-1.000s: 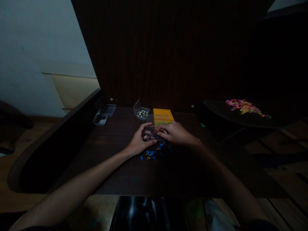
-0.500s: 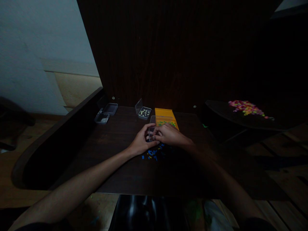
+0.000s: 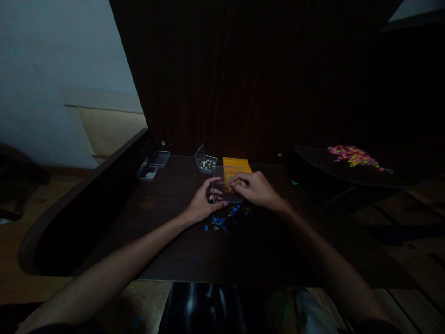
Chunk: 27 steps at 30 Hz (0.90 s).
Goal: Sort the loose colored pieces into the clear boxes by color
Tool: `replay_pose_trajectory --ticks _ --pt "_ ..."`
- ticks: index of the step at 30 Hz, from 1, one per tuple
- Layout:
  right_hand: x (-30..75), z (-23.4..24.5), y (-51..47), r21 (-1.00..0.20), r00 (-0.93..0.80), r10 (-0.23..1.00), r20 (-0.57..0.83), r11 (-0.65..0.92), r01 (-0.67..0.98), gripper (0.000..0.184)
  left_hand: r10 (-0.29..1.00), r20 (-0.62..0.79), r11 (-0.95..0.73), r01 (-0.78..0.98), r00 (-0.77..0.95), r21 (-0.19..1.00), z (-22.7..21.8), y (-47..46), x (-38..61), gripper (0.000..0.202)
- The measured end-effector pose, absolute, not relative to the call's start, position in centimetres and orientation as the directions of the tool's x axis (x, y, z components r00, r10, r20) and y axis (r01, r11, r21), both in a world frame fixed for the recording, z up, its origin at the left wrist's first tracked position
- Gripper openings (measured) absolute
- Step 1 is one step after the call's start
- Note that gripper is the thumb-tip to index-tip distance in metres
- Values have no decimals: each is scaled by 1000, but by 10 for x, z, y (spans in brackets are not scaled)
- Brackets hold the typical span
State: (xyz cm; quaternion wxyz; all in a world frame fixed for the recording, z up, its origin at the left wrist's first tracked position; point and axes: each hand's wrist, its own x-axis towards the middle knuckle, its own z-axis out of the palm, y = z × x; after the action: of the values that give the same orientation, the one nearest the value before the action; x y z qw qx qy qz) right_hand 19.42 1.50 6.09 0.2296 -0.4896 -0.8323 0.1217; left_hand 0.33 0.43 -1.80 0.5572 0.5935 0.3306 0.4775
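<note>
My left hand [image 3: 202, 202] is curled around the left side of a clear plastic box [image 3: 232, 201], its open lid standing at the back. A few small dark reddish pieces seem to lie in the box, though the dim light blurs them. Over the box's right part, my right hand [image 3: 260, 189] has its fingers pinched together; anything between them is too small to make out. Just in front of the box, small blue and yellow pieces [image 3: 219, 222] are scattered on the dark table [image 3: 167, 250]. Behind it stands an open yellow case [image 3: 237, 163], partly covered by the right hand.
A small open clear box with pale pieces [image 3: 208, 164] stands further back. Another open clear box [image 3: 148, 173] is at the left, near the raised side panel [image 3: 86, 195]. Colourful pieces [image 3: 356, 156] are heaped on a dark surface at the right.
My right hand has moved right and slightly up, away from my left hand. More of the clear box now shows. The left hand has stayed nearly still.
</note>
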Motion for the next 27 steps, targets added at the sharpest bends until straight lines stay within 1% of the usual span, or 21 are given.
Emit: replay_pose_trajectory --ticks 2,4,10,15,21,27 --pt "208 53 19 -470 -324 871 370 476 743 25 934 215 -181 -140 285 973 -18 7 2 71" --pt "224 41 23 -481 -232 864 446 450 753 29 942 234 -205 -141 239 969 -17 10 -1 70" --pt "264 -5 27 -484 -40 846 532 342 805 34 956 271 -256 -136 111 957 -11 22 -11 71" --pt "273 -26 26 -475 3 843 538 300 827 31 956 295 -293 -91 4 952 -9 34 -21 68" --pt "272 -27 27 -503 36 859 511 265 823 28 929 341 -353 -72 -146 933 -8 46 -34 68" --pt "273 -30 28 -527 41 859 510 274 805 27 879 332 -353 1 -343 936 -9 57 -53 64"
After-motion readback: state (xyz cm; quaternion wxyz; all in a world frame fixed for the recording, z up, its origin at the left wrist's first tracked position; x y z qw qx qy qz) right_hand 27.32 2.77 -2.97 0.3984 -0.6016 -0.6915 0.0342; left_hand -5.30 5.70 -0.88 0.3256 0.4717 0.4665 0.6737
